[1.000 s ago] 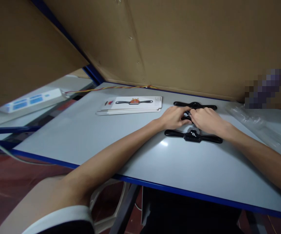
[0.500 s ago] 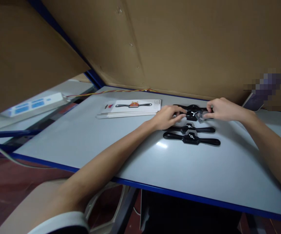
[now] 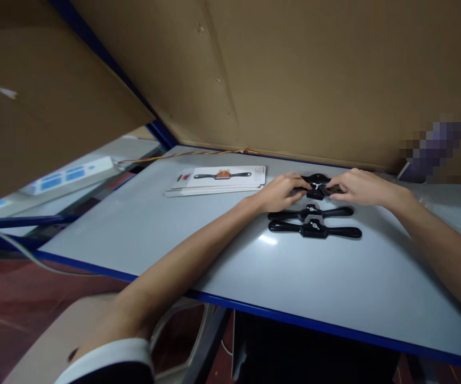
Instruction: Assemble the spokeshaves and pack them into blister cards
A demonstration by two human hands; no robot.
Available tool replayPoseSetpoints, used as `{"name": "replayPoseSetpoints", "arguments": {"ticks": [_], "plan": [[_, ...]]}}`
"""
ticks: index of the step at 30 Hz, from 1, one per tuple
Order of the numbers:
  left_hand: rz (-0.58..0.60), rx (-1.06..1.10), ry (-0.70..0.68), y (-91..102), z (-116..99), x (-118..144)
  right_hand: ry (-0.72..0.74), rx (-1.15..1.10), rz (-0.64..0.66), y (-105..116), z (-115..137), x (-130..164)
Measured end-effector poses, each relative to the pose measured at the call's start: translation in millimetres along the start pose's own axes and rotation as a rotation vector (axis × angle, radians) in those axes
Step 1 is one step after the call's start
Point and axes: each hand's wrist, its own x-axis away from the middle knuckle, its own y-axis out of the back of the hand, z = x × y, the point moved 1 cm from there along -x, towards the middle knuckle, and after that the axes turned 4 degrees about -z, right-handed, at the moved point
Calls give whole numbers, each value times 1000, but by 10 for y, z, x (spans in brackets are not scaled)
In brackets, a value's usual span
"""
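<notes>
My left hand [image 3: 284, 192] is closed around the left handle of a black spokeshave [image 3: 315, 195] that rests on the table. At that tool's right side, my right hand [image 3: 356, 188] is closed in a pinch on a small dark flat piece [image 3: 328, 190], set against the spokeshave's middle; its exact kind is too small to make out. Two more black spokeshaves lie crosswise nearer to me, the middle one [image 3: 310, 212] and the front one [image 3: 314, 229]. Behind my hands lies another black spokeshave [image 3: 317, 177], partly hidden by them.
A stack of white printed cards [image 3: 224, 178] picturing a spokeshave lies to the left on the grey table [image 3: 230, 256]. Brown board walls [image 3: 294, 80] rise behind. A power strip [image 3: 72, 175] is at far left. A blurred-out purple object [image 3: 434, 152] leans at back right.
My right hand has shifted slightly left and down, toward the spokeshave. The clear wrapping seen by its fingers no longer shows there; a dark piece shows instead. The view has tilted a little.
</notes>
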Motion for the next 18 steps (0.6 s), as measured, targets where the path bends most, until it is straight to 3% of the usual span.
{"name": "replayPoseSetpoints", "arguments": {"ticks": [4, 9, 18], "plan": [[77, -51, -15, 16, 60, -276, 22, 30, -129, 42, -71, 0], [192, -87, -30, -10, 106, -527, -78, -46, -199, 37, -211, -14], [133, -9, -41, -35, 151, -514, -13, -174, -469, 51, -220, -6]]}}
